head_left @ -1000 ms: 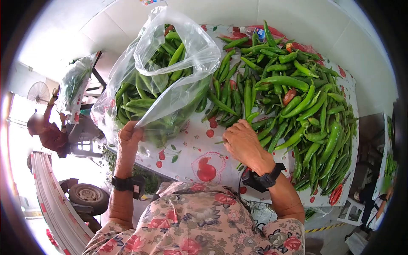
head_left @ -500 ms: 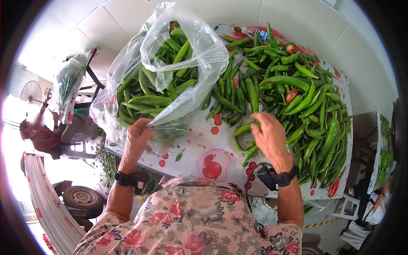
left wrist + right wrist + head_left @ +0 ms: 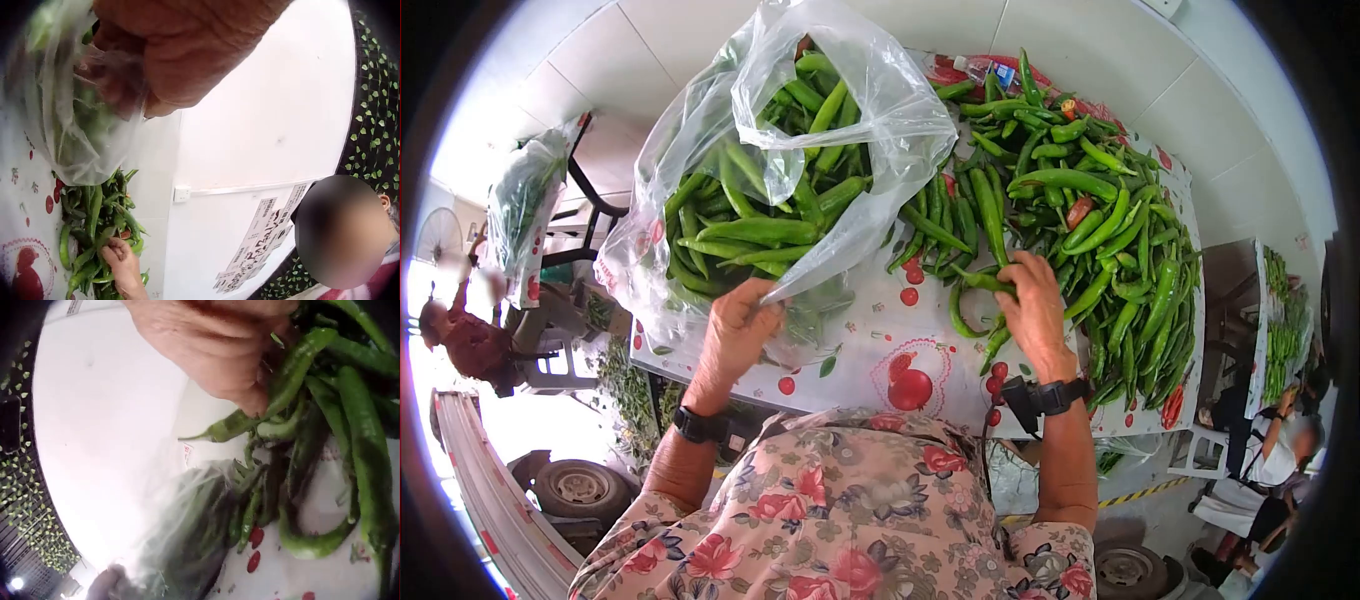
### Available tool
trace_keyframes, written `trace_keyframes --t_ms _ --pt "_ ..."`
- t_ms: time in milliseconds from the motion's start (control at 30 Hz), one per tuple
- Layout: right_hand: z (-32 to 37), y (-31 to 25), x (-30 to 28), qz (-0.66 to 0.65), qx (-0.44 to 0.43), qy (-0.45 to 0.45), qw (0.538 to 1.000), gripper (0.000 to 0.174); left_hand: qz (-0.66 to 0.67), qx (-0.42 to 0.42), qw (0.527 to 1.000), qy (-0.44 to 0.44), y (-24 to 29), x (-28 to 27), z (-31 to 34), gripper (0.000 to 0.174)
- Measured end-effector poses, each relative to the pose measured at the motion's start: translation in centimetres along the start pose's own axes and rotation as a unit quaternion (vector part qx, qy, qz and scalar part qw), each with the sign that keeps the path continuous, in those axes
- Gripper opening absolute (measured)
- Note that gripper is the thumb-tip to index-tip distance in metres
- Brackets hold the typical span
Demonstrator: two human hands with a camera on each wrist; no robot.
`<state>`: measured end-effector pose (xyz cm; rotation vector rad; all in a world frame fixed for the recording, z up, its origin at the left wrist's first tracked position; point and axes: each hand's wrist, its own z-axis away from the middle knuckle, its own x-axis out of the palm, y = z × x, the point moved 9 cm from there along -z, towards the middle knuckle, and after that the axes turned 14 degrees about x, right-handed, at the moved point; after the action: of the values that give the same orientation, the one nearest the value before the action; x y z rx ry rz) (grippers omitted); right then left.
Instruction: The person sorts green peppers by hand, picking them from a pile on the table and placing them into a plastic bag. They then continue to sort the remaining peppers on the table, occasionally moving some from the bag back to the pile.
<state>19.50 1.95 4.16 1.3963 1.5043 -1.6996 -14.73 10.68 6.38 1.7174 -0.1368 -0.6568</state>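
My left hand point(image 3: 740, 330) pinches the rim of a clear plastic bag point(image 3: 870, 220), the film gathered between thumb and fingers. Long green peppers point(image 3: 755, 232) fill much of that bag, and its mouth gapes toward me. At the near edge of a large loose heap of green peppers point(image 3: 1145, 250), my right hand point(image 3: 1036, 305) holds a green pepper point(image 3: 228, 428) between thumb and fingers. Its thin tip sticks out to the left of the thumb in the right wrist view. A strongly curved pepper point(image 3: 315, 545) lies on the cloth below that hand.
A cherry-patterned cloth point(image 3: 855, 370) covers the table against a tiled wall. Behind the heap lie a plastic bottle point(image 3: 985, 70) and red netting. Red-handled scissors point(image 3: 1173, 405) rest at the right corner. Other people are at left and right, and a wheel point(image 3: 580, 487) is at lower left.
My right hand has moved right along the heap's near edge and now holds a pepper. The left hand keeps its grip on the bag rim. The head view has shifted.
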Motion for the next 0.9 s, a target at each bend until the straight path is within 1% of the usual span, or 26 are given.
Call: trace_keyframes --t_ms 33,100,133,167,267,300,367,400,433,467,533,600,667,700,767,867,900 --pt "-0.3 0.1 -0.8 -0.02 -0.002 0.007 1.0 0.026 0.0 0.01 1.0 0.003 0.1 -0.2 0.0 0.017" --pt "-0.8 2.3 -1.7 -0.11 0.121 -0.02 0.986 0.027 -0.027 0.025 0.999 0.001 0.1 -0.5 -0.1 0.016" --pt "-0.5 3.1 -2.1 -0.156 0.184 -0.032 0.97 0.028 -0.031 0.031 0.999 0.002 0.2 -0.3 0.1 0.016" --pt "-0.1 2.2 -3.6 -0.172 0.15 0.001 0.974 0.031 -0.035 0.04 0.999 0.003 0.3 -0.1 0.1 0.017" --pt "1.4 1.8 -4.9 -0.13 0.087 0.009 0.988 0.033 -0.044 0.053 0.998 -0.016 1.0 1.0 -0.5 0.016" --pt "2.0 1.7 -4.5 -0.098 0.082 -0.011 0.992 0.036 -0.045 0.05 0.997 -0.025 1.2 1.6 -0.5 0.015" --pt "3.2 1.5 -2.2 -0.005 0.004 -0.042 0.999 0.039 -0.067 0.04 0.996 -0.053 2.0 2.8 -0.5 0.016" --pt "3.7 1.6 -0.7 0.04 -0.036 -0.055 0.997 0.04 -0.079 0.055 0.993 -0.062 2.4 3.4 -0.5 0.016" --pt "4.4 1.3 0.4 0.074 -0.053 -0.068 0.994 0.041 -0.093 0.071 0.99 -0.074 2.7 3.9 -0.4 0.016" --pt "4.7 1.2 0.8 0.076 -0.056 -0.061 0.994 0.04 -0.107 0.089 0.986 -0.087 3.1 4.4 -0.4 0.017" --pt "5.0 1.2 1.1 0.085 -0.066 -0.051 0.993 0.038 -0.128 0.077 0.984 -0.098 3.2 5.1 -0.2 0.016" --pt "4.8 1.4 1.4 0.062 -0.059 -0.074 0.994 0.038 -0.129 0.07 0.984 -0.105 3.5 5.5 0.0 0.014" --pt "4.3 1.1 1.1 0.057 -0.051 -0.099 0.992 0.038 -0.143 0.01 0.983 -0.115 2.8 5.7 0.4 0.016" --pt "4.1 0.9 1.0 0.07 -0.069 -0.083 0.992 0.038 -0.149 -0.019 0.981 -0.119 2.5 5.7 0.6 0.017" --pt "3.9 0.4 1.2 0.094 -0.104 -0.052 0.989 0.037 -0.152 -0.018 0.981 -0.119 2.4 5.7 0.6 0.018" --pt "3.7 -0.9 0.4 0.083 -0.139 -0.025 0.986 0.038 -0.144 -0.033 0.981 -0.123 2.4 6.0 0.8 0.018" --pt "3.3 -1.2 -0.2 0.018 -0.127 -0.037 0.991 0.038 -0.139 -0.042 0.982 -0.122 2.4 6.0 0.9 0.018"
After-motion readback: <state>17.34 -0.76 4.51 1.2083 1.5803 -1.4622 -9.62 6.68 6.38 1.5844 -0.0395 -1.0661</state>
